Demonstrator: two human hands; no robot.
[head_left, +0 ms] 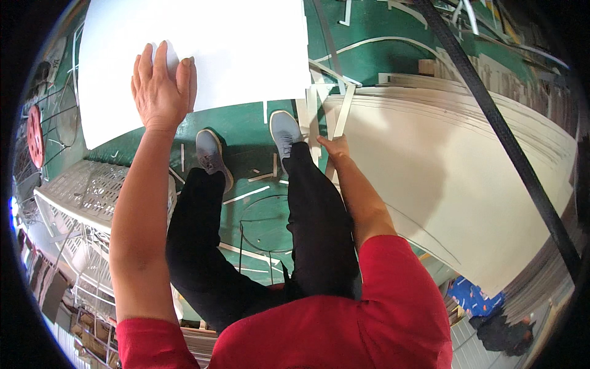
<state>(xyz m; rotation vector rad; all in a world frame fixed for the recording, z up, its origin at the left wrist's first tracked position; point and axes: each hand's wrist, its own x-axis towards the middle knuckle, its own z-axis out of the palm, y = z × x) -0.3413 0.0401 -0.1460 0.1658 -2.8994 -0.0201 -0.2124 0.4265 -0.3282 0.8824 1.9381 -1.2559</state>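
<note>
My left hand (161, 92) lies over the near part of a large white sheet (246, 49), fingers stretched out and thumb held apart. Beside my right shoe, my right hand (335, 147) is closed around a narrow pale strip of board (345, 111); its fingertips are hidden. Other pale strips (312, 114) hang or lean close to that hand. Right next to it is a tall stack of large cream boards (393, 141), whose left edge my right forearm crosses.
Strip offcuts (246, 195) litter the green floor (246, 227) around my shoes. A white perforated plastic chair (86, 190) stands at the left, below a red reel (35, 136). A thick black bar (504, 129) slants across the right side, over the board stack.
</note>
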